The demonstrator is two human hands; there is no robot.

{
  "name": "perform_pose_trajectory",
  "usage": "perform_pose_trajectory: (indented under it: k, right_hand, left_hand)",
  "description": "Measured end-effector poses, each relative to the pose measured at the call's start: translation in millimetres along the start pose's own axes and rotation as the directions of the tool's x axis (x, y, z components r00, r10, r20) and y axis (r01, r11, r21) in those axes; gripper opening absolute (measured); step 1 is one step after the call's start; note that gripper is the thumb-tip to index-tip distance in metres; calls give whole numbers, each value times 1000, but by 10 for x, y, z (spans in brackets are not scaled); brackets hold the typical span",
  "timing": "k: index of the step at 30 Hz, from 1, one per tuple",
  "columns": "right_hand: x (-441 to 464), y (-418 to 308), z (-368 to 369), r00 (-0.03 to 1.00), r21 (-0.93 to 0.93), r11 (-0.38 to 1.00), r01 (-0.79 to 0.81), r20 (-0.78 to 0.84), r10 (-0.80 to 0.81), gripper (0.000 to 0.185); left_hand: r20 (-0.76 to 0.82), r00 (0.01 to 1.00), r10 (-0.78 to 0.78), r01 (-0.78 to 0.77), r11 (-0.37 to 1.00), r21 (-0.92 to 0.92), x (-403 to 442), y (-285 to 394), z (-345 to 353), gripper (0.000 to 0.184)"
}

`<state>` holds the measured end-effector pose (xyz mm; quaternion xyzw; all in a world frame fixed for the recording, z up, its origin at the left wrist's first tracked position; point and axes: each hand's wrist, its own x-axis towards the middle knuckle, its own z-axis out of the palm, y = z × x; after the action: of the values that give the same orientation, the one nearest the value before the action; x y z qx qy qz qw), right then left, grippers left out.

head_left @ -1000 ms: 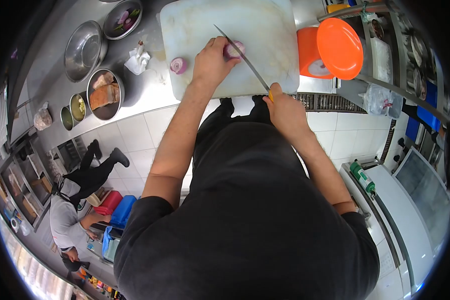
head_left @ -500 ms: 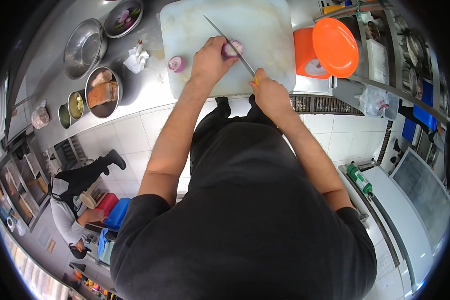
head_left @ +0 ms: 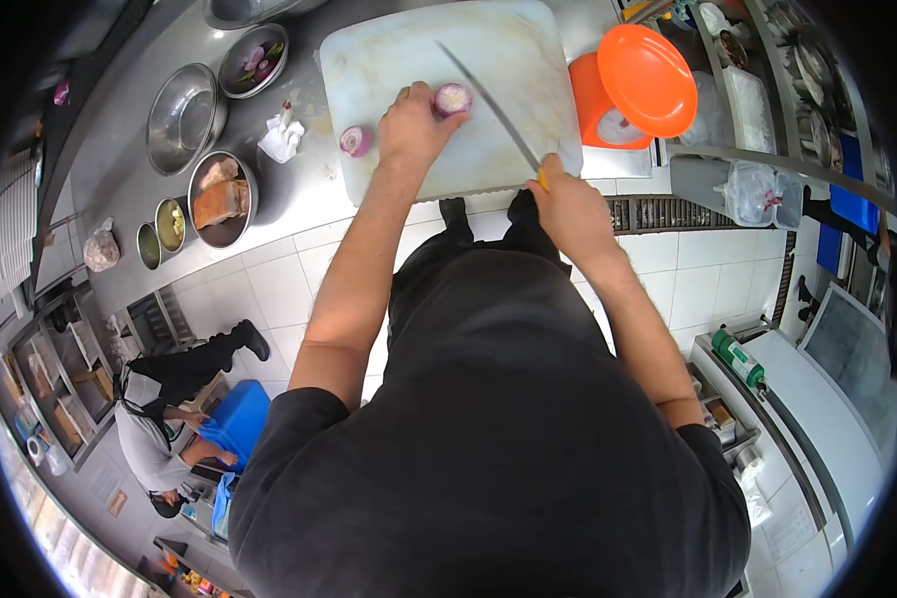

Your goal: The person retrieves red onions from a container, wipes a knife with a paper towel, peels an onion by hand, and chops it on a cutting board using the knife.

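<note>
On the white cutting board (head_left: 508,60), my left hand (head_left: 415,128) grips a cut purple onion half (head_left: 452,99), its pale cut face up. My right hand (head_left: 575,214) is closed round the yellow handle of a long knife (head_left: 500,115). The blade points up and left across the board, to the right of the onion and apart from it. Another purple onion piece (head_left: 355,141) lies near the board's left edge.
Left of the board are a crumpled tissue (head_left: 282,136), a bowl of meat (head_left: 222,199), a metal bowl (head_left: 182,120) and a bowl with onion scraps (head_left: 254,61). An orange container (head_left: 608,105) stands at right. Another person (head_left: 154,429) holds a blue bin (head_left: 239,424) at lower left.
The knife has come away from the onion to the right, with my right hand. The onion's cut face is now turned up. The other person has lifted the blue bin.
</note>
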<state>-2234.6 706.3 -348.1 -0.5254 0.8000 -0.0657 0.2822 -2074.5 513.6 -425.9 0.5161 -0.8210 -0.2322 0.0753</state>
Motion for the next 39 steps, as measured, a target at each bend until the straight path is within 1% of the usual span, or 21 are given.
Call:
perform_pose_trajectory:
  k: [1, 2, 4, 5, 6, 7, 8, 11, 14, 15, 16, 17, 20, 21, 22, 23, 26, 29, 32, 36, 39]
  right_hand:
    - [-29, 100, 29, 1000, 7, 1000, -13, -13, 13, 29]
    - [-47, 222, 102, 999, 15, 1000, -25, -30, 26, 29]
    - [-77, 365, 179, 998, 24, 999, -36, -55, 37, 29]
    - [-103, 406, 209, 997, 26, 999, -33, -63, 34, 29]
    - [-129, 429, 243, 997, 28, 999, -28, -70, 30, 30]
    - [-146, 440, 279, 997, 40, 999, -31, -63, 34, 30]
    - [-154, 446, 307, 998, 51, 998, -32, -59, 35, 31]
    - [-144, 427, 315, 998, 85, 996, -29, -57, 34, 32]
    - [-116, 442, 313, 998, 109, 994, -14, -66, 21, 32]
    - [-115, 448, 323, 998, 117, 993, -6, -69, 14, 32]
    - [-118, 444, 330, 998, 131, 991, 1, -62, 7, 32]
    - [-114, 435, 327, 998, 144, 990, 9, -56, -1, 32]
    - [-114, 350, 267, 998, 185, 982, 40, -53, -30, 32]
    - [-127, 305, 237, 998, 200, 979, 49, -51, -40, 32]
    - [-132, 266, 209, 998, 218, 975, 46, -40, -38, 32]
    - [-133, 225, 184, 999, 235, 971, 44, -30, -38, 33]
    - [-119, 172, 197, 999, 236, 971, 37, 14, -41, 33]
    - [-94, 126, 156, 998, 208, 978, 36, 36, -44, 33]
    - [-117, 104, 86, 997, 166, 986, 35, 57, -45, 31]
    - [-100, 94, 94, 996, 151, 988, 29, 74, -41, 30]
    - [23, 87, 221, 997, 187, 982, 34, 62, -47, 30]
  left_hand:
    - [49, 998, -32, 29, 998, 60, -32, 46, -74, 50]
    - [142, 985, -93, 81, 993, 89, -40, 132, -221, 48]
    - [325, 920, -219, 174, 971, 163, -48, 285, -478, 45]
    - [215, 976, -25, 7, 997, 81, -36, 190, -429, 45]
    - [87, 982, 166, -168, 986, 19, 5, 32, -369, 45]
    - [-55, 938, 343, -345, 938, -20, 83, -112, -313, 46]
    - [-11, 858, 514, -513, 856, -67, 182, -164, -307, 53]
    - [243, 737, 630, -641, 766, -43, 343, -255, -162, 57]
    - [283, 842, 459, -482, 876, 15, 328, -181, -212, 59]
    - [304, 900, 312, -335, 942, 25, 272, -93, -234, 60]
    - [320, 934, 158, -180, 983, 39, 205, 15, -237, 62]
    - [331, 943, 1, -20, 998, 54, 143, 97, -251, 65]
    - [296, 949, -104, 121, 992, -38, -34, 185, -292, 70]
    - [190, 982, -1, 14, 998, -64, -55, 132, -248, 66]
    - [78, 992, 101, -94, 992, -80, -90, 25, -187, 63]
    - [-38, 979, 198, -201, 976, -83, -112, -25, -184, 60]
    - [-27, 934, 357, -358, 931, -76, -38, -122, -182, 52]
    - [87, 954, 286, -281, 958, -64, 26, -91, -185, 47]
    - [155, 960, 233, -220, 971, -95, 43, -42, -217, 44]
    - [139, 959, 248, -235, 966, -106, 91, -52, -161, 41]
    - [136, 957, 255, -238, 963, -126, 122, -64, -141, 42]
